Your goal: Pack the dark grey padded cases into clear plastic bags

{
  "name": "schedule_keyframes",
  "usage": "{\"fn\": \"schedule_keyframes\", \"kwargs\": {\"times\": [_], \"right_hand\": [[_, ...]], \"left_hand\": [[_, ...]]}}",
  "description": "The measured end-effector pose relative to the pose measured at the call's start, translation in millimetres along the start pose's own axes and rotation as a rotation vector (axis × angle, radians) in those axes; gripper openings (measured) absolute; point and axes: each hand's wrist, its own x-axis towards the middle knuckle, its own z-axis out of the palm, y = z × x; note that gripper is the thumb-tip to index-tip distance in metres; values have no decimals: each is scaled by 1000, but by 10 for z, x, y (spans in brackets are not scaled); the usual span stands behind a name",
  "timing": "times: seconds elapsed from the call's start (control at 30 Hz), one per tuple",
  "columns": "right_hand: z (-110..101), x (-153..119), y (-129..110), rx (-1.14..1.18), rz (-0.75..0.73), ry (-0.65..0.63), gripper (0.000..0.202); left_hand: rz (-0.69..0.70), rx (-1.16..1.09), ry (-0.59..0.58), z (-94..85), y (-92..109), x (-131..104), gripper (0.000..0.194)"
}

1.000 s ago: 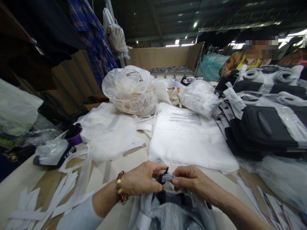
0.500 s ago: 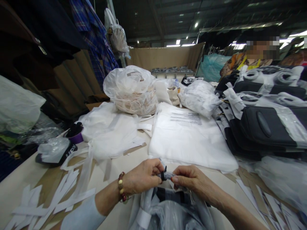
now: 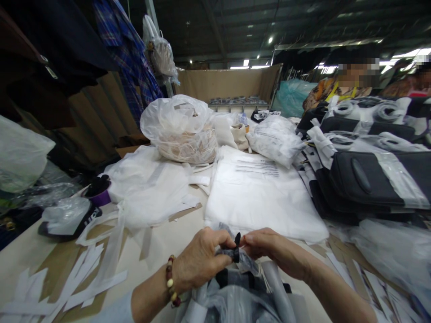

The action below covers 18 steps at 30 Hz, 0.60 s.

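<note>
Low in the frame's centre, fingertips of the left hand (image 3: 198,260) and right hand (image 3: 269,249) pinch a black tie (image 3: 237,246) around the gathered neck of a clear plastic bag (image 3: 235,296); flat white bags (image 3: 259,197) lie just above.

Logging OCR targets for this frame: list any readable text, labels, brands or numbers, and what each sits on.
Nothing reads clearly.
Stack of white bags: several printed black lines near the top, too small to read.
Black item under clear plastic at left: white lettering, blurred and partly covered.
Plastic bag at the hands: no print visible.
</note>
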Motion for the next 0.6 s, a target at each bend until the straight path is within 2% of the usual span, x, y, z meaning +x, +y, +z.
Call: {"fn": "schedule_keyframes", "kwargs": {"times": [0.07, 0.13, 0.23, 0.33, 0.4, 0.47, 0.53, 0.6], "right_hand": [[-21, 90, -15, 87, 33, -1, 44], [-6, 173, -55, 123, 4, 24, 40], [68, 184, -169, 175, -164, 147, 34], [186, 11, -277, 39, -367, 208, 25], [285, -162, -289, -258, -530, 161, 18], [389, -321, -226, -696, -760, 94, 19], [480, -427, -76, -1140, -1016, 87, 24], [554, -469, 156, -1445, -1193, 149, 24]], "left_hand": [[31, 33, 42, 36, -1, -26, 25], [52, 50, 51, 62, -2, -50, 29], [-9, 42, 36, 57, -4, -78, 25], [-78, -35, 9, 19, -15, -72, 32], [-49, -88, -44, 6, -31, -38, 32], [-22, -50, -46, 11, -49, 13, 23], [-17, 40, -3, 23, -57, 56, 21], [11, 82, -16, 25, -57, 60, 27]]}}
